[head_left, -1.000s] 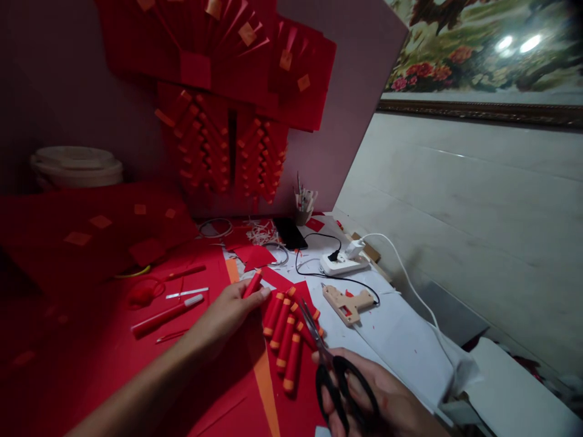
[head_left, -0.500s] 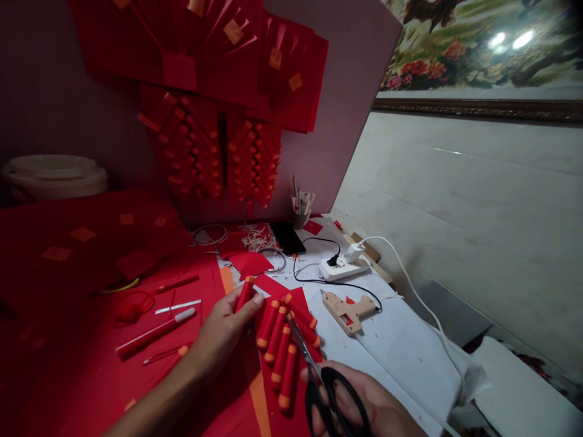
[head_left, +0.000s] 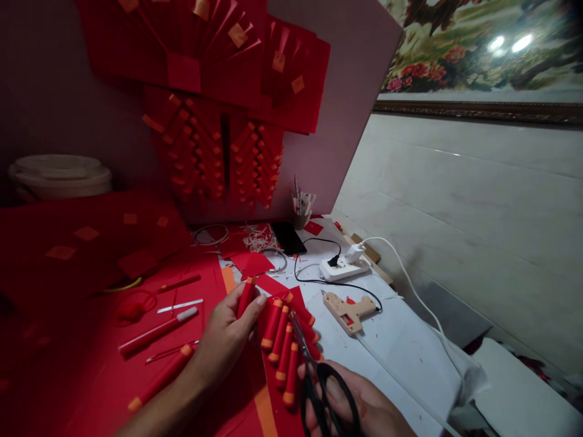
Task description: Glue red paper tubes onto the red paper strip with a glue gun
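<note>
A red paper tube [head_left: 246, 297] with an orange band at its top end is held upright between the thumb and fingers of my left hand [head_left: 232, 325]. My right hand [head_left: 353, 394] grips black-handled scissors [head_left: 328, 388], their blades pointing up and left over a bunch of paper firecrackers [head_left: 285, 349]. These are several red tubes with orange-banded ends, lying side by side on red paper. The blades look nearly closed. Under my left forearm lies another red tube [head_left: 161, 377] with orange ends.
Right of the bunch rests a beige glue gun [head_left: 350, 312], its cord trailing to the lower right. Behind it stand a white power strip [head_left: 344, 267], a black phone [head_left: 288, 238] and a pen cup [head_left: 300, 212]. A red marker [head_left: 157, 332] lies at left.
The scissors and my right hand have shifted slightly left. My left hand, still around the tube, has moved a little right, and more of the tube under my forearm shows.
</note>
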### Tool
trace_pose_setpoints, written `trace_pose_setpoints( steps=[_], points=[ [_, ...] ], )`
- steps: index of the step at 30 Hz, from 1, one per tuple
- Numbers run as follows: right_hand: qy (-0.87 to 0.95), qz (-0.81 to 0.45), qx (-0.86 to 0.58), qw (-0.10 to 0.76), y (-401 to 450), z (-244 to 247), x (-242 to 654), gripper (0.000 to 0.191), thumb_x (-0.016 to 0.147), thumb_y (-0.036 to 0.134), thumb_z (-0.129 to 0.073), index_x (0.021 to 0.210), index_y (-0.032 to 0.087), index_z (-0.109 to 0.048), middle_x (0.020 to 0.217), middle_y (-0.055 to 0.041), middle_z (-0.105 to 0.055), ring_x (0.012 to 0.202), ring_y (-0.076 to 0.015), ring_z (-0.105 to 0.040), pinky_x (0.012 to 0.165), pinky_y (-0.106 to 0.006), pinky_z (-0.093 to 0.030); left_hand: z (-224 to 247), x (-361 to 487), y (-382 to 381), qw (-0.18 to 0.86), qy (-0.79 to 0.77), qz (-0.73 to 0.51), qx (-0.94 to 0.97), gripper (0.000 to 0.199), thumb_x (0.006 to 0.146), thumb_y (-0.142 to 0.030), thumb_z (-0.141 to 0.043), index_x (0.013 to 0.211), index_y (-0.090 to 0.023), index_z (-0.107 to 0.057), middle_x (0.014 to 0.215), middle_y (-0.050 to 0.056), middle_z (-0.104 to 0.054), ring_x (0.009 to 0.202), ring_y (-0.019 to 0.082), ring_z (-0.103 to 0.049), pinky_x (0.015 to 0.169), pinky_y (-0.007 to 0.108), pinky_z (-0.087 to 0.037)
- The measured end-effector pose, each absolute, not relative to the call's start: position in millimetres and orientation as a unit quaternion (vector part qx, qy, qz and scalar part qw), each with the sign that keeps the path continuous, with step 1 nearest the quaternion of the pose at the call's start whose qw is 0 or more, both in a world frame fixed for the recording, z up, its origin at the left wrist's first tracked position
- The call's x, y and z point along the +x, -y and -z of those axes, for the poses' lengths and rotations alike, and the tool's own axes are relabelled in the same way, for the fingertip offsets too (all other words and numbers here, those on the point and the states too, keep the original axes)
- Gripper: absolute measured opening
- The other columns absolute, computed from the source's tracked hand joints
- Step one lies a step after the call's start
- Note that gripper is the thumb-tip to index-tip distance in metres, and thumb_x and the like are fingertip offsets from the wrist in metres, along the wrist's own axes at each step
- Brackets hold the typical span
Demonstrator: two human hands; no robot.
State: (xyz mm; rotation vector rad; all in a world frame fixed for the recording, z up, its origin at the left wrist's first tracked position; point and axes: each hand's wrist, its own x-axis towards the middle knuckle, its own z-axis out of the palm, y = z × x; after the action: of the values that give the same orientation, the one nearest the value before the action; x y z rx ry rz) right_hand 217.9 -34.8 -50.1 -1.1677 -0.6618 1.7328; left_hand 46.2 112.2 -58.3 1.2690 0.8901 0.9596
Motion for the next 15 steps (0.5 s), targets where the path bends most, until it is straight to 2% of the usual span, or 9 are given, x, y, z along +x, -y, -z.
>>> trace_pose_setpoints(
  steps=[6, 15],
  points=[
    [0.292, -0.688, -0.472, 0.467, 34, 59, 214, 0.069, 0.074, 0.069, -0.079, 0.110, 0.013, -0.062, 0.077, -0.0010, -0.062, 0.059, -0.0118, -0.065, 0.055, -0.021, -0.049, 60, 47, -110, 0.588, -0.385, -0.427, 0.569, 0.042, 0.081, -0.062, -0.070, 0.080, -0.022, -0.057, 0.062, -0.007, -0.049, 0.055, 0.011, -0.043, 0.050, 0.021, -0.039],
    [0.287, -0.686, -0.429, 0.513, 33, 81, 211, 0.071, 0.065, 0.061, -0.089, 0.109, 0.014, -0.061, 0.072, 0.0022, -0.061, 0.059, -0.0126, -0.063, 0.058, -0.023, -0.049, 58, 46, -109, 0.591, -0.384, -0.432, 0.563, 0.039, 0.081, -0.058, -0.071, 0.080, -0.022, -0.058, 0.064, -0.007, -0.051, 0.055, 0.012, -0.046, 0.049, 0.021, -0.042]
  ],
)
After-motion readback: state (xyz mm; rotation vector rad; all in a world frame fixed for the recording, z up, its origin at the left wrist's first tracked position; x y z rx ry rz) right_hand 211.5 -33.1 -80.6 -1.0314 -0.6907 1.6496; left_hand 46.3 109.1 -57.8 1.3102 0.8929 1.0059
